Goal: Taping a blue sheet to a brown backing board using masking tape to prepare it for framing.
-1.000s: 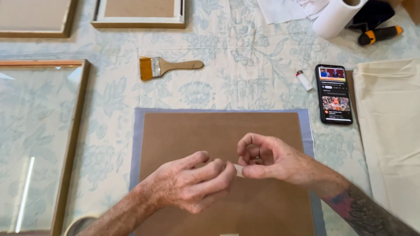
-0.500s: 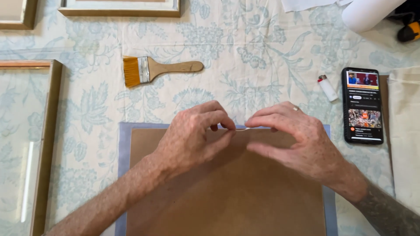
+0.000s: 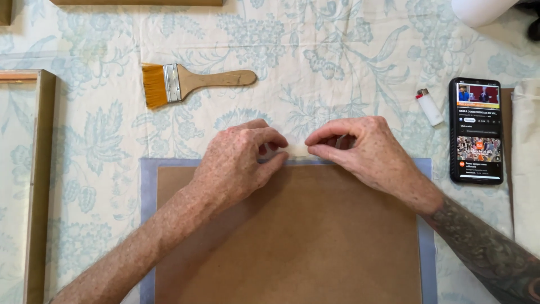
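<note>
A brown backing board point(image 3: 292, 242) lies on a blue-grey sheet point(image 3: 147, 186) whose border shows around it. Both hands meet at the board's top edge. My left hand point(image 3: 239, 163) rests curled on the board, its fingertips pinching one end of a small pale strip point(image 3: 297, 151). My right hand point(image 3: 365, 152) pinches the other end between thumb and forefinger. The strip lies along the top edge of the board and sheet, mostly hidden by my fingers.
A wooden-handled paintbrush point(image 3: 191, 83) lies beyond the board on the floral tablecloth. A white lighter point(image 3: 430, 107) and a lit phone point(image 3: 476, 130) sit to the right, beside a cream cloth point(image 3: 526, 169). A wooden frame point(image 3: 39, 180) lies at the left.
Both hands have moved from the middle of the board up to its top edge, carrying the pale strip, and now press it down there.
</note>
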